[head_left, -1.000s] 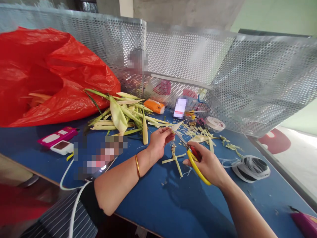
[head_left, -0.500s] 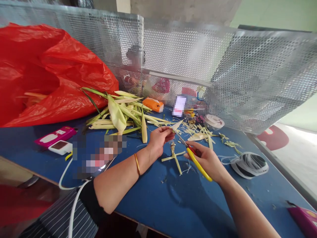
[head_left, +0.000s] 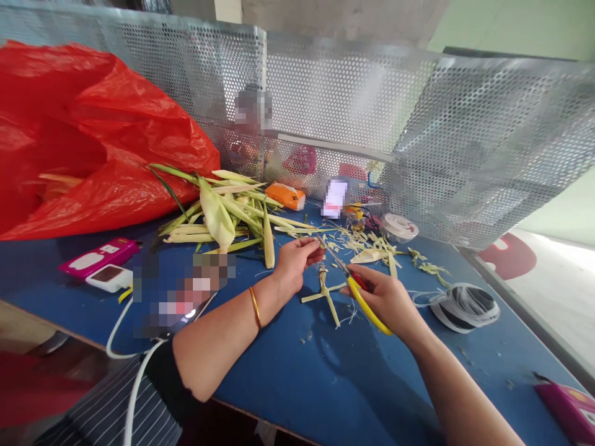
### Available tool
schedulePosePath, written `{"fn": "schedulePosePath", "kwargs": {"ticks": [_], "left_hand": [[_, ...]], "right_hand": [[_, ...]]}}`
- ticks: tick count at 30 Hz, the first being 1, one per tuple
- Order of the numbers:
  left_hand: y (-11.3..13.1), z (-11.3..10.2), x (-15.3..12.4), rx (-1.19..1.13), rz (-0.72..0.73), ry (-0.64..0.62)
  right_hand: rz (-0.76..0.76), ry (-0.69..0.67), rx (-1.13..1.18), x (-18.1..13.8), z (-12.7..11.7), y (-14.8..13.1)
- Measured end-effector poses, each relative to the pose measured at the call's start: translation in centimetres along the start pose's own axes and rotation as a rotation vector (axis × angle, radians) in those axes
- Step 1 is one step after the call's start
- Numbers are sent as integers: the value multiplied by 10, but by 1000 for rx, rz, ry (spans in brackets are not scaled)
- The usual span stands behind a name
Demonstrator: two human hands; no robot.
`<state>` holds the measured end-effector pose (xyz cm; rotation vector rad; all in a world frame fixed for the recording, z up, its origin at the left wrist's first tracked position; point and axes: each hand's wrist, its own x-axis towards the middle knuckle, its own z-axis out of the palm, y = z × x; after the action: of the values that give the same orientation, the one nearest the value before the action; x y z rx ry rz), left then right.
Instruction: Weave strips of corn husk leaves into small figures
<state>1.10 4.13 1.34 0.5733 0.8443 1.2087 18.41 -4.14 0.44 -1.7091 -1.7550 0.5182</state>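
Note:
My left hand point(head_left: 294, 263) is closed in a pinch, thumb against fingers, with a small bit of pale leaf showing at the fingertips. My right hand point(head_left: 383, 294) grips scissors point(head_left: 370, 313) with yellow outer handles and red inside. Their blades reach left to my left fingertips; I cannot tell whether they touch the leaf. Below, between both hands, a small figure woven from pale leaf strips point(head_left: 331, 306) lies on the blue table point(head_left: 288, 365). Cut leaf scraps point(head_left: 367, 238) are strewn behind the scissors.
Long pale-green leaves point(head_left: 216, 214) lie heaped beside a red plastic bag point(head_left: 153, 142). Behind stand an orange tissue pack point(head_left: 286, 196), a lit phone point(head_left: 334, 198) and a perforated metal screen point(head_left: 334, 93). A thread spool point(head_left: 465, 308) sits right; a cabled phone point(head_left: 186, 303) lies left.
The pointed pale leaf piece that stuck out past my left fingertips no longer shows there. The scissor blades stay close to those fingers. The whole view has shifted slightly.

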Motion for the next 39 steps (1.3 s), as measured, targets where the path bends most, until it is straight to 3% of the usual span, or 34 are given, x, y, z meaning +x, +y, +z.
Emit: {"fn": "schedulePosePath", "kwargs": {"ticks": [5, 11, 18, 22, 24, 27, 29, 31, 34, 39], "left_hand": [[3, -2, 0, 22, -11, -16], [8, -1, -7, 68, -51, -66], [9, 4, -19, 75, -65, -146], [7, 6, -24, 84, -49, -218], [4, 6, -27, 120, -21, -237], [0, 7, -31, 201, 38, -238], [-4, 8, -34, 240, 69, -252], [-7, 10, -38, 265, 99, -278], [-12, 12, -41, 304, 177, -298], [-14, 14, -45, 343, 216, -291]], "right_hand": [[96, 89, -242, 2, -6, -1], [231, -75, -762, 5, -6, 4], [188, -198, -889, -1, 3, 2], [127, -100, -946, -5, -4, -3], [72, 42, -814, -5, -6, -7], [-14, 204, -200, -4, -2, -14], [-24, 202, 264, -4, 6, -19], [4, 189, 558, -5, 14, -23], [71, 240, 713, -6, 22, -27], [88, 290, 728, -7, 24, -26]]}}
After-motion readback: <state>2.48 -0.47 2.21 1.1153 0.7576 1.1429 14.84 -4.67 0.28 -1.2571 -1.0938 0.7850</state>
